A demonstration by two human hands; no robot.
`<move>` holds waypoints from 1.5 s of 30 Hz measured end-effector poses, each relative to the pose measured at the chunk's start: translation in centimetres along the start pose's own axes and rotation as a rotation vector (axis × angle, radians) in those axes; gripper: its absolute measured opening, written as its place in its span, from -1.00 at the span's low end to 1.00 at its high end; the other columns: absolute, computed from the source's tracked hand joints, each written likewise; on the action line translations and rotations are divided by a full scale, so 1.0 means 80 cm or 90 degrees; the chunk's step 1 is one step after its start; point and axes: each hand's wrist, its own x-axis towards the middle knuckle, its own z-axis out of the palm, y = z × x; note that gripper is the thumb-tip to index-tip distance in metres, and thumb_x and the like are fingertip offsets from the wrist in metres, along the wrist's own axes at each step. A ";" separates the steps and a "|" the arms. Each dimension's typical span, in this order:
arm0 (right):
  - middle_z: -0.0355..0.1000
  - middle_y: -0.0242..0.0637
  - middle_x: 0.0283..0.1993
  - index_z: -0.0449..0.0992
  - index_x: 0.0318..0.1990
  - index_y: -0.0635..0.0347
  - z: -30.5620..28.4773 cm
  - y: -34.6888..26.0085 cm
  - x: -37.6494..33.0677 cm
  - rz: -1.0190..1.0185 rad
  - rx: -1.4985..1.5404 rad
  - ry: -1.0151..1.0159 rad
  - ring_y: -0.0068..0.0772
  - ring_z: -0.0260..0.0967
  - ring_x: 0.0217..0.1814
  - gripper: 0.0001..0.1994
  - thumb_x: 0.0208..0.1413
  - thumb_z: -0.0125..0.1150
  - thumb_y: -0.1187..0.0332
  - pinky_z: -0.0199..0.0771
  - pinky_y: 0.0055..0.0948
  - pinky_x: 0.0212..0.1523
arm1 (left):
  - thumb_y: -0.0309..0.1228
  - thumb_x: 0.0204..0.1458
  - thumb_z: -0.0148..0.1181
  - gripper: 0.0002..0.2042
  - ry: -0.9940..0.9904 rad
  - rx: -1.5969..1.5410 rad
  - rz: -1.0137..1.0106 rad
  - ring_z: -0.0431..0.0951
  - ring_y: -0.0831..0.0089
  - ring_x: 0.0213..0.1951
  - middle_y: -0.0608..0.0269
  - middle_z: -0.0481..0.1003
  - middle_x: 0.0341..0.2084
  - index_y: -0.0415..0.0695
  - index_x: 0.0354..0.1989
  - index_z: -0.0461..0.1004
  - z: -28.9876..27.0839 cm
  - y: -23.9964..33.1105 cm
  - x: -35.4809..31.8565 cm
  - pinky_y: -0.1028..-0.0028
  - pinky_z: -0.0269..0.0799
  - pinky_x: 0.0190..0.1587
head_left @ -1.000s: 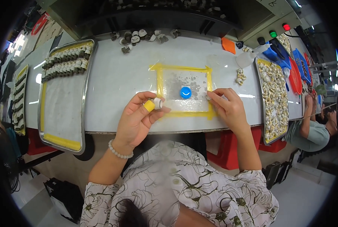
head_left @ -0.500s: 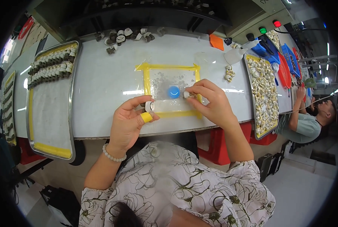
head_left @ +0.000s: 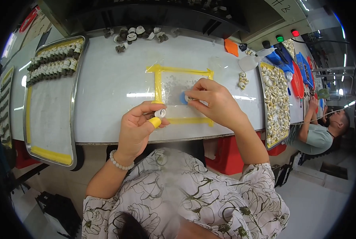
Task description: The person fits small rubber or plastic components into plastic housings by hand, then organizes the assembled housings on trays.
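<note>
Working from the yellow-taped square (head_left: pixel 182 95) on the tabletop (head_left: pixel 110 83) as my landmark, I read the scene from left to right. Far left of the square sits a metal tray (head_left: pixel 50 131) with rows of small capped parts (head_left: pixel 52 63) along its top end. Just below the square's lower left corner, my left hand (head_left: pixel 136 129) has its grip pinching a small white ring-shaped part (head_left: pixel 160 113) between thumb and forefinger; a yellow cot covers one fingertip (head_left: pixel 155 122). Inside the square, a blue round cap (head_left: pixel 182 98) rests on the tabletop, and my right hand (head_left: pixel 213 103) presses its fingertips together on a tiny pale piece right against that cap. Right of the square, a second tray (head_left: pixel 275 99) holds loose pale parts.

To do this well, I judge the white ring should stay level in the pinch, and the right fingers should steady the cap before the two meet.
</note>
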 end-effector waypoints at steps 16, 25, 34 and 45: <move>0.39 -0.26 -0.32 0.56 -0.24 0.21 -0.003 -0.002 -0.006 -0.003 0.016 0.058 -0.36 0.39 -0.35 -0.78 -0.11 0.29 0.48 0.43 -0.48 -0.36 | -0.65 0.02 0.02 -0.71 0.023 0.005 -0.013 0.55 0.37 -0.33 0.00 0.48 -0.26 -0.33 -0.04 0.36 0.011 -0.004 0.002 0.45 0.50 -0.16; 0.41 -0.27 -0.33 0.56 -0.24 0.22 0.001 -0.010 -0.010 0.015 0.205 0.115 -0.35 0.39 -0.33 -0.75 -0.18 0.30 0.53 0.42 -0.47 -0.30 | -0.58 0.05 0.09 -0.78 0.036 -0.010 -0.009 0.58 0.30 -0.32 0.01 0.50 -0.29 -0.34 -0.12 0.37 0.016 -0.008 0.005 0.43 0.55 -0.23; 0.43 -0.29 -0.30 0.57 -0.21 0.18 0.009 -0.028 -0.013 0.010 0.338 0.067 -0.42 0.40 -0.30 -0.73 -0.17 0.33 0.49 0.41 -0.52 -0.28 | -0.57 0.04 0.10 -0.78 0.009 -0.031 0.022 0.58 0.26 -0.34 -0.02 0.50 -0.27 -0.34 -0.12 0.38 0.010 -0.015 0.007 0.39 0.56 -0.24; 0.45 -0.25 -0.32 0.57 -0.25 0.30 0.009 -0.028 -0.016 0.017 0.314 0.007 -0.44 0.39 -0.34 -0.75 -0.18 0.33 0.54 0.36 -0.55 -0.37 | -0.63 0.03 0.10 -0.82 0.004 0.027 0.014 0.57 0.36 -0.37 0.06 0.52 -0.31 -0.36 -0.18 0.45 0.015 -0.016 0.001 0.47 0.54 -0.26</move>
